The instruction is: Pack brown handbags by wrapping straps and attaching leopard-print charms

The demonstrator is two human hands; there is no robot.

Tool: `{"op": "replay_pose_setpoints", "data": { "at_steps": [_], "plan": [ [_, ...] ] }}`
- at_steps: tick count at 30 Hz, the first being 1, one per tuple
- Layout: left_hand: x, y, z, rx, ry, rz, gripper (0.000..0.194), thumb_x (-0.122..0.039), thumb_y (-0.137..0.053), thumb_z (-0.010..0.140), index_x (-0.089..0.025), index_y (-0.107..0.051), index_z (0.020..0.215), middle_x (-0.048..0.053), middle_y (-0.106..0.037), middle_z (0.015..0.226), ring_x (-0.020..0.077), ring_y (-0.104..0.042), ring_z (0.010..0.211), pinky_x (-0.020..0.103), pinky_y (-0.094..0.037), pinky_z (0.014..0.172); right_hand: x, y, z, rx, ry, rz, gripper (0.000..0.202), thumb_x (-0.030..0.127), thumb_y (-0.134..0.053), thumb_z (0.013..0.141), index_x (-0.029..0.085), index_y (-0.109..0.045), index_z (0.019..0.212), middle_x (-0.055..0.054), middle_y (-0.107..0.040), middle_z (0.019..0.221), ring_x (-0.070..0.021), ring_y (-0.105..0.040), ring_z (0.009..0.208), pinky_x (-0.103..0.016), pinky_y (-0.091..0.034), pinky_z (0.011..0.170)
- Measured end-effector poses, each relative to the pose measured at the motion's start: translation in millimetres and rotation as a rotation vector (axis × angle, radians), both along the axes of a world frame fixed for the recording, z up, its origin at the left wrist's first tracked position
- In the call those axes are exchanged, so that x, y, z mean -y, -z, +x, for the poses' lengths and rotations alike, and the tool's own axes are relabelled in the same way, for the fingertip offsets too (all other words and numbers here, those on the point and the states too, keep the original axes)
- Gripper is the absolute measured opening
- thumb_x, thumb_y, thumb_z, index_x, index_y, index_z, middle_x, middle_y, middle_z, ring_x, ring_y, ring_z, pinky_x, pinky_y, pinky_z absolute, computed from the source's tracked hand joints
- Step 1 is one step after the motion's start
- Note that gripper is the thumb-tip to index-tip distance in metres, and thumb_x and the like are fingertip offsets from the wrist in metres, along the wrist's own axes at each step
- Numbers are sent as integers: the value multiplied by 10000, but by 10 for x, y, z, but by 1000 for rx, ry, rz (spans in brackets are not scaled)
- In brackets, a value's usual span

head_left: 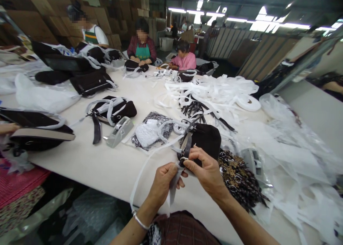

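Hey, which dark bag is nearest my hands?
The bag just left of the brown pile: your right hand is at its strap, while the others lie farther away.

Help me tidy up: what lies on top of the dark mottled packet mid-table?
A white bundle and a pale strip lie on the packet. Whatever is directly beneath the bundle is hidden.

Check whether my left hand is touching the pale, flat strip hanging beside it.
Touching. The head view shows it: the left hand has its thumb pressed over the pale, flat strip, whose lower end hangs down below.
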State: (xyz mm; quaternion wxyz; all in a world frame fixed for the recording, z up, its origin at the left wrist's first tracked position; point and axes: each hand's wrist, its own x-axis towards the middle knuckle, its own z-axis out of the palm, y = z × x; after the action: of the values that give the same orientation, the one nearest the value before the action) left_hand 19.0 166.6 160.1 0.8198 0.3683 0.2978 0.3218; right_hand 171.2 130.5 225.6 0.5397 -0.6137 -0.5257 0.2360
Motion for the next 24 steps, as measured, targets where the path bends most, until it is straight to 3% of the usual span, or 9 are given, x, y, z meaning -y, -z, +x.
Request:
{"op": "replay_pose_setpoints", "data": {
  "at_steps": [3,6,10,13,19,21,24],
  "plan": [
    [23,-16,14,5,-44,7,382,-483,-644,866,-104,-694,874,113,-738,826,128,-659,629,202,-493,571,3,10,38,-87,-43,-61,134,255,-725,805,221,-623,725,-19,-651,908,-190,-600,898,-309,-439,864],
    [27,-50,32,-46,-36,75,328,-438,-681,842,-123,-697,933,93,-738,868,147,-671,661,231,-522,599,1,30,-14,-137,-11,-87,145,279,-722,802,211,-626,717,-24,-646,894,-193,-592,900,-299,-435,842],
    [15,-101,38,-320,-200,349,256,-340,-725,799,-176,-694,993,20,-710,820,152,-653,709,246,-530,658,17,73,-151,-223,86,-154,174,340,-725,801,191,-647,755,-26,-646,872,-187,-575,874,-306,-426,849],
    [-7,-124,8,-461,-302,506,223,-319,-734,786,-194,-690,966,2,-695,826,134,-615,721,227,-503,677,31,112,-180,-433,53,-257,241,405,-746,790,179,-672,827,-16,-641,834,-164,-555,807,-287,-435,786],
    [-37,-108,-92,-327,-67,302,211,-305,-731,764,-172,-635,897,-6,-679,711,82,-510,531,190,-415,512,-31,131,-62,-771,-74,-390,357,469,-758,767,151,-690,912,-35,-664,828,-151,-568,730,-258,-434,673],
    [-34,-109,-103,-315,-32,271,214,-302,-735,758,-163,-626,879,10,-701,727,73,-503,515,186,-408,507,-47,111,-55,-725,-52,-382,383,444,-800,716,148,-696,935,-39,-674,847,-159,-579,740,-268,-445,686],
    [-28,-126,-102,-287,2,218,210,-296,-714,774,-151,-635,903,44,-735,801,84,-563,538,189,-427,518,-37,56,-88,-408,56,-299,282,414,-775,732,165,-709,846,-35,-678,796,-178,-584,743,-305,-459,729]
  ]
}}
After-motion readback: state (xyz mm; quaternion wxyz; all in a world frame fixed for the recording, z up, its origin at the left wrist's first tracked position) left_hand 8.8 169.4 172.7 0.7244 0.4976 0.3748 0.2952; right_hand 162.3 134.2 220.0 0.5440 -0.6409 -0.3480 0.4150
